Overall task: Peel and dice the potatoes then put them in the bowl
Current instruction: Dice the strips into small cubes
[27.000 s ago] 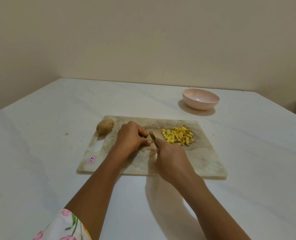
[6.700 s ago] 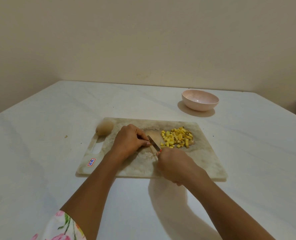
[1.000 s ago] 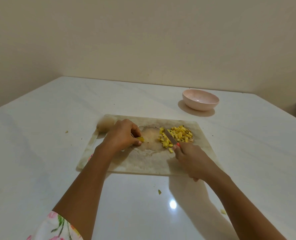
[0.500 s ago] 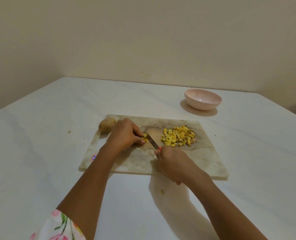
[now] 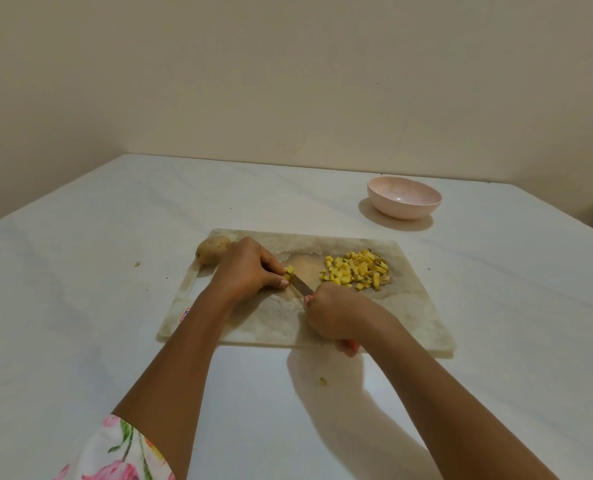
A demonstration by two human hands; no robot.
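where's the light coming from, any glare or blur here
Head view: dim warm light, apparently from the far right, since the pink bowl and right hand cast soft shadows leftward and toward the camera on the white table; no harsh glare; diced potato pile sharp; wide-angle lens splays the table edges.

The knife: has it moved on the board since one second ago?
Yes. Against the cutting board, the knife has gone left, from the diced pile to the potato piece that the left hand holds. The right hand grips it.
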